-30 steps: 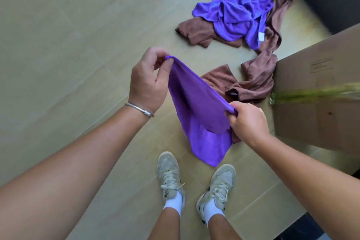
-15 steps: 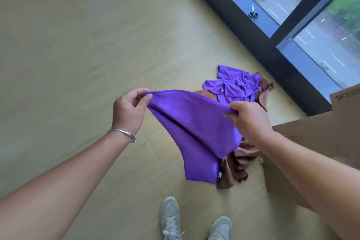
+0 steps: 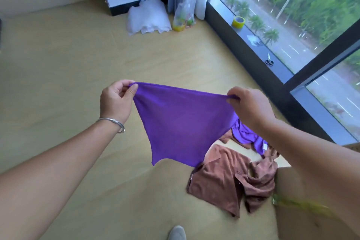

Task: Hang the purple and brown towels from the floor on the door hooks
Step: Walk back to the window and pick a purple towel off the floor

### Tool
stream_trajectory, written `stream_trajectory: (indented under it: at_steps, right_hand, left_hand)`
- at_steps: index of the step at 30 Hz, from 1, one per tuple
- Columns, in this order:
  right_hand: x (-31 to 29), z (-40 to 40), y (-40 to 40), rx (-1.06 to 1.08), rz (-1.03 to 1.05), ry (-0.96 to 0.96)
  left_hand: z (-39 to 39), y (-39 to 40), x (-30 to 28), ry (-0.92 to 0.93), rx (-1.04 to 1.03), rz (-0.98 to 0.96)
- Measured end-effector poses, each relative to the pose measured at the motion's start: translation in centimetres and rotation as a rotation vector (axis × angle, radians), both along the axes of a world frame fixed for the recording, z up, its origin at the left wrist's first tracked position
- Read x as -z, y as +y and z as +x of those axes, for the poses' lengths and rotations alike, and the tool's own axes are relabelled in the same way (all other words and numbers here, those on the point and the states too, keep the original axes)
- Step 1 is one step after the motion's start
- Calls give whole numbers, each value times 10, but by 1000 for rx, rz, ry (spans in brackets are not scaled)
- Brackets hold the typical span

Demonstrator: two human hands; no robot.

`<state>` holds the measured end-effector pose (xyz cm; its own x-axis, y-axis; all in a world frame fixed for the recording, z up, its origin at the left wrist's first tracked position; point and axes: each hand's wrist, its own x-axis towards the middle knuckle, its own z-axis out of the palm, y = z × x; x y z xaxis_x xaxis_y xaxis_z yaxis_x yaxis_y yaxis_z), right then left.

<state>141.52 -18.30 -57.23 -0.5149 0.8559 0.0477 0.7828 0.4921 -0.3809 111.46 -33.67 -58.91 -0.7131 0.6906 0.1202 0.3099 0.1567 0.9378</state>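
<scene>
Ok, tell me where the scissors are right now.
In the head view, the scissors lie on the dark window sill at upper right, nearer the camera than the yellow tape roll on that same sill.

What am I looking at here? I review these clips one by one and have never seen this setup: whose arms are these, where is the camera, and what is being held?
No machine is involved: these are a person's two bare arms, filmed by a wide-angle camera worn on their head, looking forward and down. That is why the arms enter from the bottom corners.

The left hand, with a bracelet on its wrist, and the right hand each pinch a top corner of a purple towel, holding it spread out in the air.

On the floor below lie brown towels and another purple towel, crumpled together beside a cardboard box. Farther off sit a white bag and a clear bag. On the window sill are a yellow tape roll and scissors. No door hooks are in view.
</scene>
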Motion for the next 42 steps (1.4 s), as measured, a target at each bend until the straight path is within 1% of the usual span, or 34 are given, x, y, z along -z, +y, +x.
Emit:
stream_trajectory:
  at_steps: [3,9,13,17,20,23,26,31,33,36,40,42]
  right_hand:
    - [-24,-23,1,-7,19,69]
    - [-55,-57,-7,-64,72,124]
    - [-59,-68,-24,-146,101,153]
    - [-45,-65,-47,-220,96,124]
    - [-23,-53,-72,-293,68,92]
    - [10,-33,-105,-348,12,59]
    - [49,-12,-140,-380,-73,-3]
    - [112,23,-187,-429,-184,-102]
    - [131,30,-200,-446,-197,-136]
    - [154,32,-213,-458,-196,-91]
    - [193,26,-220,-366,-217,-135]
    - [216,23,-216,-354,-245,-184]
  left_hand:
    - [-23,-3,-24,27,-28,20]
    - [-53,-29,-59,87,-84,41]
    - [-59,-62,-66,92,-127,33]
    - [-49,-110,-59,93,-152,-40]
    - [-31,-155,-39,93,-143,-149]
    - [-8,-199,-6,68,-152,-267]
    - [19,-237,33,14,-167,-368]
    - [59,-288,100,-85,-172,-473]
    - [69,-301,124,-111,-169,-500]
    - [75,-312,157,-142,-162,-545]
    - [70,-312,200,-169,-127,-576]
    - [64,-307,221,-178,-89,-603]
